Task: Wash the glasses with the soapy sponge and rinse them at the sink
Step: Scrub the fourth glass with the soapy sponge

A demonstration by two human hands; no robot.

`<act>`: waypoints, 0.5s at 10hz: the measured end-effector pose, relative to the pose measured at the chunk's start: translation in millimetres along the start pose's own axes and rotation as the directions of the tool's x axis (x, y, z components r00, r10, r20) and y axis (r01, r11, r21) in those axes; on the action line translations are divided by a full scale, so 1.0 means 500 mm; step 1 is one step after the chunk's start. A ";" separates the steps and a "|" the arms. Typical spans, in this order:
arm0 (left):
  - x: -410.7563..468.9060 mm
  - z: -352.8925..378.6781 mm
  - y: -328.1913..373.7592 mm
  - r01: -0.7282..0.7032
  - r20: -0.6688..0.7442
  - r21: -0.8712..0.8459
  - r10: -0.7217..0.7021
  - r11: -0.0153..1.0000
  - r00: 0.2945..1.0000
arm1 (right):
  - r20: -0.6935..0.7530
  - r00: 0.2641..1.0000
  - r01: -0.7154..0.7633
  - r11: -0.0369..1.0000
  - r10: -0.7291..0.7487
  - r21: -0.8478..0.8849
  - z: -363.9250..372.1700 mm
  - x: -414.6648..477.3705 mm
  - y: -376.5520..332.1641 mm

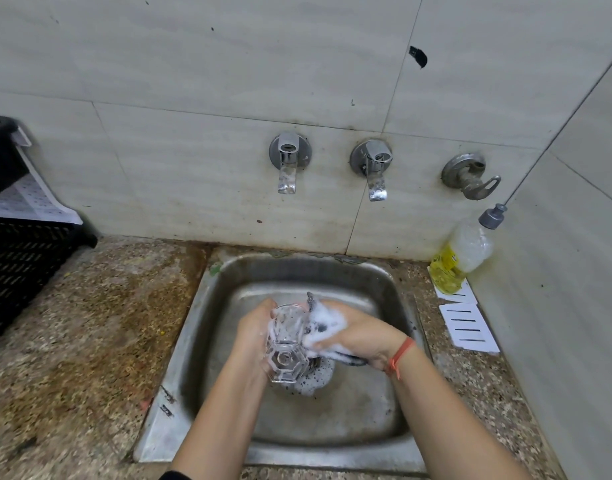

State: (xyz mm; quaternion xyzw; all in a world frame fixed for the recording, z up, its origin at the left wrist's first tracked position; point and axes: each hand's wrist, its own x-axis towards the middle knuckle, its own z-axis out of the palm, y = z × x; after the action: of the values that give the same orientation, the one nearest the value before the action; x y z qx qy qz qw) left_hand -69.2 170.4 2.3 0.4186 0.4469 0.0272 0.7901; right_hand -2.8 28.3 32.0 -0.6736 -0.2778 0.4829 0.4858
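Note:
Over the steel sink my left hand grips a clear faceted glass, tilted with its thick base toward me and its mouth away. My right hand holds a dark, foam-covered sponge and presses it against the glass's right side. Suds coat my right fingers and the glass wall. A patch of foam lies around the drain below the glass. No other glass is in view.
Two chrome taps and an older valve stick out of the tiled wall; no water runs. A yellow dish-soap bottle stands at the right corner beside white slotted trays. A black crate sits on the speckled counter at left.

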 end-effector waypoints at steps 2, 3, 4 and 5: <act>-0.002 0.000 -0.006 -0.055 0.043 -0.036 0.057 0.998 0.997 | -0.316 0.948 0.017 0.984 0.040 0.176 0.009 0.014 -0.005; 0.004 0.004 -0.001 0.026 -0.019 -0.072 -0.027 0.997 0.999 | -0.016 1.000 0.009 1.000 -0.008 0.007 0.007 -0.007 -0.012; 0.005 0.003 -0.005 0.046 -0.014 -0.100 -0.047 0.994 0.999 | -0.196 0.980 0.026 0.999 -0.018 0.038 0.012 0.008 -0.011; 0.002 0.002 -0.016 -0.006 -0.025 -0.118 0.003 0.993 1.000 | -0.455 0.884 0.060 0.938 0.108 0.341 0.024 0.035 -0.004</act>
State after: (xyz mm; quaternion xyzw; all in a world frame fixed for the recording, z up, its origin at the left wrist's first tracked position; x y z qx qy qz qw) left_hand -70.7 165.0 -3.5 0.3717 0.4533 0.0604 0.8079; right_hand -7.3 48.5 26.5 -0.6774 -0.0551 0.3537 0.6426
